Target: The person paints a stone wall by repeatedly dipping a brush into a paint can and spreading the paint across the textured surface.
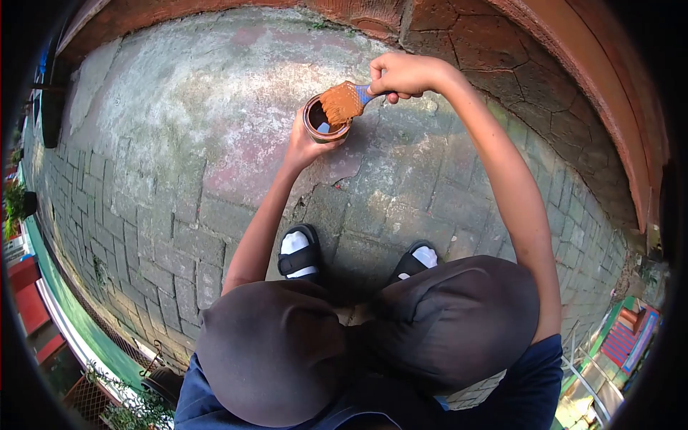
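Note:
My left hand point(307, 147) is wrapped round a small open paint can point(309, 129), holding it up in front of me. The can's rim and inner wall are smeared with brown, and its inside is dark with a pale reflection. A paintbrush point(340, 104) lies over the can's far right rim, its bristles coated in orange-brown paint. My right hand point(403, 75) closes on the brush's blue handle, to the right of the can. The handle's end is hidden by my fingers.
Under me is worn grey paving point(236, 172). A reddish-brown stone-patterned wall point(502, 57) curves along the top and right. My sandalled feet point(299, 252) and dark-covered knees point(272, 351) are below the can. Potted plants point(14, 204) stand at the far left.

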`<state>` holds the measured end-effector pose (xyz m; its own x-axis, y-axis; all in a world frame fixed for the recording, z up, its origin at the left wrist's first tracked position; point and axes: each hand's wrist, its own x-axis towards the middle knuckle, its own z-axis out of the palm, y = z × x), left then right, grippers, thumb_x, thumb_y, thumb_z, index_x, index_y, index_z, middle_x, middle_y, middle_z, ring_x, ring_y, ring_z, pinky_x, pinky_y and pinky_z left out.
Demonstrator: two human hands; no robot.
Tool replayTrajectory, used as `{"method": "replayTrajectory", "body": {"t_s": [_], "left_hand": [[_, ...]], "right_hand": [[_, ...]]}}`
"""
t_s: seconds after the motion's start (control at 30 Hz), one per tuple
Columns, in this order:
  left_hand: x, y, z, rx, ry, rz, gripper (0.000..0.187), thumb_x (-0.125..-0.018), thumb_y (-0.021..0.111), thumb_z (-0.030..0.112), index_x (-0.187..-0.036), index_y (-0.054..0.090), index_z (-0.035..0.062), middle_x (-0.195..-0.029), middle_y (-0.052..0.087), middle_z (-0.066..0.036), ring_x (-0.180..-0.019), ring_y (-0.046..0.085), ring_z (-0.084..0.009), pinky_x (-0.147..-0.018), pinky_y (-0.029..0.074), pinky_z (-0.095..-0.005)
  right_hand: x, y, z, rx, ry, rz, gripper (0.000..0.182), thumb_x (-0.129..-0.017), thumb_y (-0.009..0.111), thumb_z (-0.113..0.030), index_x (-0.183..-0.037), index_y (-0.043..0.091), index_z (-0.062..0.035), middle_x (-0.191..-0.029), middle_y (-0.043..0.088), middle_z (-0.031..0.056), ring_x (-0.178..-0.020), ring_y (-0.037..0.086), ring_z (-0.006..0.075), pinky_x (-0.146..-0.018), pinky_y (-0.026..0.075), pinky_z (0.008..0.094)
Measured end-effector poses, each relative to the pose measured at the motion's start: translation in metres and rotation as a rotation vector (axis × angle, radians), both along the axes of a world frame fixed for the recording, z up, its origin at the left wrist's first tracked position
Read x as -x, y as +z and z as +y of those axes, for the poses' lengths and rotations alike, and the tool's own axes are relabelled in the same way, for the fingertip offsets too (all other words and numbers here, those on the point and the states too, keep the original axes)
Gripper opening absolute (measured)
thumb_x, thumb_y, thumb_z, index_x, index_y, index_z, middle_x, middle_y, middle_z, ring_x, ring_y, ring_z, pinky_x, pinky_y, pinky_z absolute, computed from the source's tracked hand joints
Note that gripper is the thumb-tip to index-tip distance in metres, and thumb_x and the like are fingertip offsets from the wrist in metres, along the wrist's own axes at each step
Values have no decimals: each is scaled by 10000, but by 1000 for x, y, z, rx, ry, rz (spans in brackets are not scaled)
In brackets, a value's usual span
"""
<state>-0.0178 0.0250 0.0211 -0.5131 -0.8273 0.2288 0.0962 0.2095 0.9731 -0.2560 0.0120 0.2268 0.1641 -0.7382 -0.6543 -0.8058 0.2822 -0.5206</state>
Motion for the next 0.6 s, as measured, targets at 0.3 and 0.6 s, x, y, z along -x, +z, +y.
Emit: {"method": "replayTrajectory", "body": {"t_s": [0.3,0.6], "left_hand": [[-8,-2,-6,70,-7,-177,1118,-566,958,242,-1418,285,-23,-1379,482,-173,-1298,488,-277,-1119,376,-409],[-24,-11,-16,58,-41,-315,1137,-562,950,255,-1439,288,-39,-1379,492,-189,-1309,477,-304,-1119,373,-411]], "right_hand": [[39,-21,37,140,-136,-215,357,-911,677,-405,-992,544,-83,-712,595,-4,-589,512,54,-482,371,227],[63,-25,54,352,-231,-286,469,-819,776,-462,-928,567,-56,-706,621,32,-635,585,91,-552,442,263]]}}
